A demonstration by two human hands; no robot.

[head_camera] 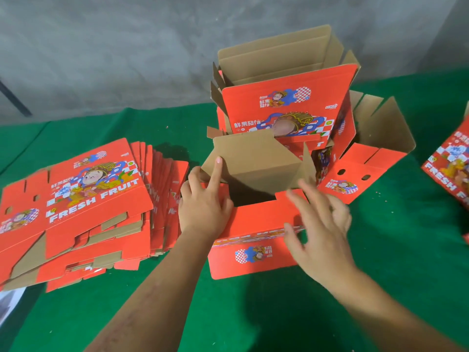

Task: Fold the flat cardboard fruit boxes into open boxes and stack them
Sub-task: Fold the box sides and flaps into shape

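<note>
Head view: left hand (203, 207) grip presses half-folded box (256, 217); right hand (322, 219) blurred, fingers spread wide.

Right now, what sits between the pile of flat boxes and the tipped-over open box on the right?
In the head view, the half-folded box sits there on the green cloth, with the left hand and right hand on it.

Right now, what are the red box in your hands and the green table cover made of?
The box being folded looks like corrugated cardboard: plain brown inside, smooth red print outside, sharp creases. The green cover seems to be felt or similar cloth: matte, no shine, though the weave is too fine to tell.
</note>
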